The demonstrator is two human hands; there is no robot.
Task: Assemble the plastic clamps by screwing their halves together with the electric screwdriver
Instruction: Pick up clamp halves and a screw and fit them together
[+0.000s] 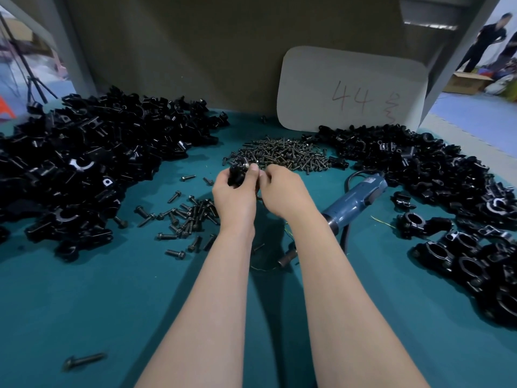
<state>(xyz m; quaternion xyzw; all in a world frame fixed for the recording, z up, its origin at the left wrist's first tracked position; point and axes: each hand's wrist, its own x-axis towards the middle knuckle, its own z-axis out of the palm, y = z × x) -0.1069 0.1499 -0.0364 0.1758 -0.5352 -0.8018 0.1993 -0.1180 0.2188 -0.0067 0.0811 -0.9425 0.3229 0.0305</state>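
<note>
Just above the middle of the frame, the left hand (234,193) grips a black plastic clamp (237,172), its fingers curled round the part and the thumb lying across its top, where a small bright screw head (247,164) shows. The right hand (282,191) is close against the left, with its fingers bent in toward the clamp. Whether they pinch anything cannot be told, as the tips are hidden. Both hands are raised over the teal table (112,303). Right of the hands the blue electric screwdriver (355,200) lies on the table, apart from both hands, with its cable looping behind it. A heap of small screws (282,155) sits just beyond the hands, and larger dark bolts (190,214) are scattered to their left, with one lone bolt (84,361) at the lower left. A big pile of black clamp halves (84,163) fills the left of the frame and another pile (414,161) the right, with joined clamps (461,261) at the lower right. A grey card marked "44" (352,91) leans against the back wall.
</note>
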